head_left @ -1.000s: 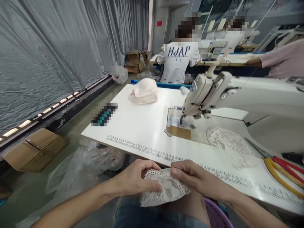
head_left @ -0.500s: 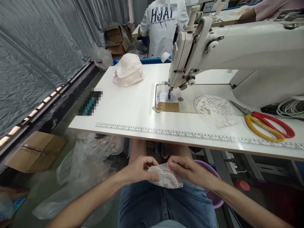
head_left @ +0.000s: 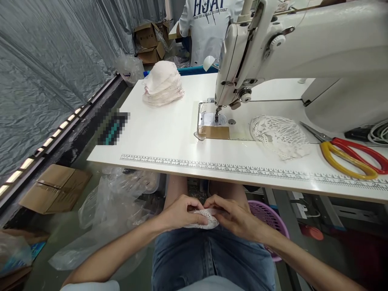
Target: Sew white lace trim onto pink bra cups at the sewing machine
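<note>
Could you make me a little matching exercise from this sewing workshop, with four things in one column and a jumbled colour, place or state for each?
1. Nearest lace piece
2. Scissors
3. Fabric stack
4. Basket

A. Purple, lower than the tabletop
B. On the tabletop, left of the sewing machine
C. Between the left hand and right hand
D. Red and yellow handles

Pairs: 1-C, 2-D, 3-B, 4-A
</note>
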A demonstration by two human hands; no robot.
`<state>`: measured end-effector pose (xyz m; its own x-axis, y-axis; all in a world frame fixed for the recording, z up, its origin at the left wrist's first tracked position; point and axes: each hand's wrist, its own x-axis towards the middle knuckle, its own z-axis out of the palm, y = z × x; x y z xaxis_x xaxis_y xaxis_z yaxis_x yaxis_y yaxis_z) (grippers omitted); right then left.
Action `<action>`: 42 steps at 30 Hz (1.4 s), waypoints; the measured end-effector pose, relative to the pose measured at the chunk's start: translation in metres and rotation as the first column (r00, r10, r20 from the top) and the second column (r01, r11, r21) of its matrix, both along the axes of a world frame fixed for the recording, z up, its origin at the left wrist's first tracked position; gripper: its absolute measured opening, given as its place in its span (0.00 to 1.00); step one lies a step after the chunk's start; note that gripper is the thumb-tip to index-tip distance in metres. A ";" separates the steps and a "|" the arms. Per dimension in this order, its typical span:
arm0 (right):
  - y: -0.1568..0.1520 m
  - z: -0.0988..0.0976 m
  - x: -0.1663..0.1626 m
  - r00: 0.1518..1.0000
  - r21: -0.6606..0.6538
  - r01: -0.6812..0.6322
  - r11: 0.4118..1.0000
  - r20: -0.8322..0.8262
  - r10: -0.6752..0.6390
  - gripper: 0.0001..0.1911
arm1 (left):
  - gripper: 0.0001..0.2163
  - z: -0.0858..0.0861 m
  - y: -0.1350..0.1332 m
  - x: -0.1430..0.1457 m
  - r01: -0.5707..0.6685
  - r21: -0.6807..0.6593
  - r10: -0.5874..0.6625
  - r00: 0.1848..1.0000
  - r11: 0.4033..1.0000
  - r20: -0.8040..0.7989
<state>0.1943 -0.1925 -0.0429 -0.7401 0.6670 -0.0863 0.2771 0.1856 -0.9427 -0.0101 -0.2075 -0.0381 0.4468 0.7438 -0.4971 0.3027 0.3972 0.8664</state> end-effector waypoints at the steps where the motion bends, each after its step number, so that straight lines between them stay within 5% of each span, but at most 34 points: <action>1: 0.000 0.000 -0.002 1.000 0.032 0.011 0.999 0.019 -0.011 0.09 | 0.12 0.000 0.000 0.000 -0.001 -0.004 0.001 1.000 1.000 -0.014; 5: 0.002 -0.007 -0.011 0.991 0.052 0.105 0.993 0.081 -0.109 0.16 | 0.15 0.000 -0.001 -0.001 0.022 0.016 -0.021 0.997 1.000 -0.076; 9: 0.004 -0.016 -0.016 0.981 -0.064 0.186 0.980 0.074 -0.181 0.25 | 0.16 0.002 -0.002 -0.002 0.024 0.034 -0.023 0.999 0.999 -0.033; 17: 0.001 -0.016 -0.001 0.975 -0.398 0.054 0.916 -0.177 -0.135 0.22 | 0.12 0.000 0.002 -0.007 -0.111 0.002 0.111 0.994 0.994 0.010; 21: -0.002 -0.018 0.000 0.982 -0.354 0.072 0.932 -0.138 -0.128 0.27 | 0.15 0.001 0.001 -0.013 -0.189 -0.003 0.189 0.980 0.982 0.065; 26: 0.002 -0.016 -0.007 0.980 -0.405 0.118 0.907 -0.102 -0.173 0.16 | 0.20 0.005 -0.002 -0.016 -0.301 -0.118 0.312 0.946 0.946 0.084; 31: 0.006 -0.014 -0.005 0.968 -0.443 0.089 0.892 -0.172 -0.182 0.17 | 0.17 0.005 -0.005 -0.015 -0.198 -0.139 0.212 0.973 0.970 0.091; 42: 0.002 -0.012 -0.001 0.997 -0.268 0.019 0.963 -0.069 -0.039 0.17 | 0.08 0.003 -0.006 -0.012 -0.106 0.086 0.116 0.986 0.991 -0.122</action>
